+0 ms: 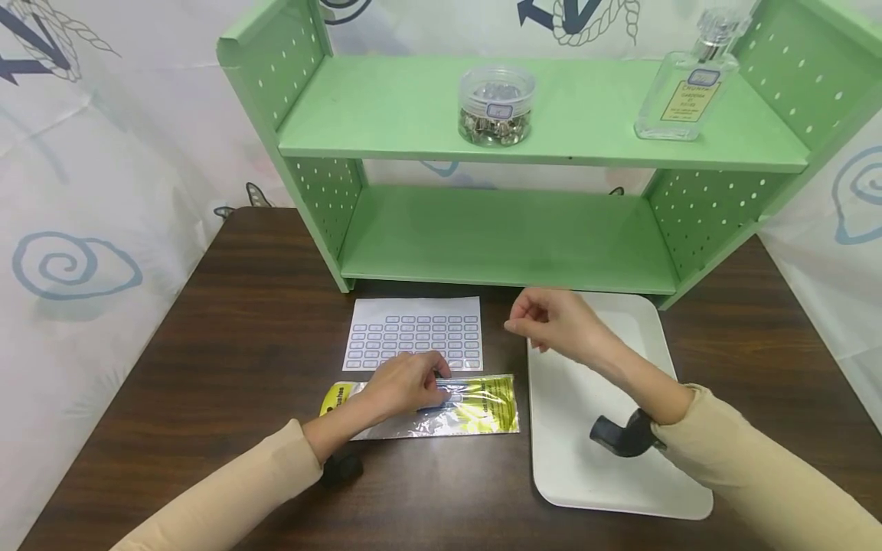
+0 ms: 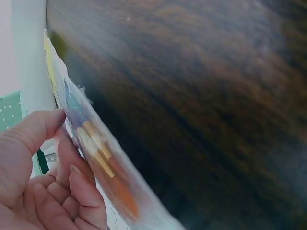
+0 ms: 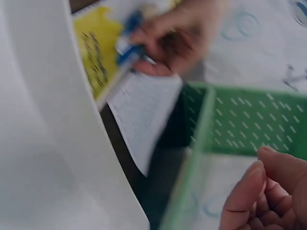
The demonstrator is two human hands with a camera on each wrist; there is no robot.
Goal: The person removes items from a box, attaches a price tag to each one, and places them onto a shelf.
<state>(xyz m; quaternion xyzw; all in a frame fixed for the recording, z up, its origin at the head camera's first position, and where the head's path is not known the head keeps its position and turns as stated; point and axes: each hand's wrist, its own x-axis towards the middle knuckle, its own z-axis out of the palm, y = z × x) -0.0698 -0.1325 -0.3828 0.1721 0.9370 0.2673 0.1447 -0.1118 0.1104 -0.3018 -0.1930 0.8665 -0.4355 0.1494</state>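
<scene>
A long, shiny brush packet (image 1: 485, 405), yellow and silver with a small label on it, lies on the table in the head view. My left hand (image 1: 406, 383) reaches over its middle and grips it between thumb and curled fingers. In the left wrist view, brushes (image 2: 100, 148) with pale bristles and gold ferrules show through the packet's clear face, beside the fingertips. My right hand (image 1: 561, 321) hovers over the tray's far left corner. Its thumb and forefinger (image 3: 249, 191) meet at the tips, with nothing visible between them, and the other fingers curl in.
A sheet of small labels (image 1: 413, 333) lies behind the packet. To its right is a white tray (image 1: 572, 459). At the back stands a green shelf (image 1: 510, 237), carrying a clear jar (image 1: 496, 107) of metal bits and a glass perfume bottle (image 1: 689, 92) on its upper board.
</scene>
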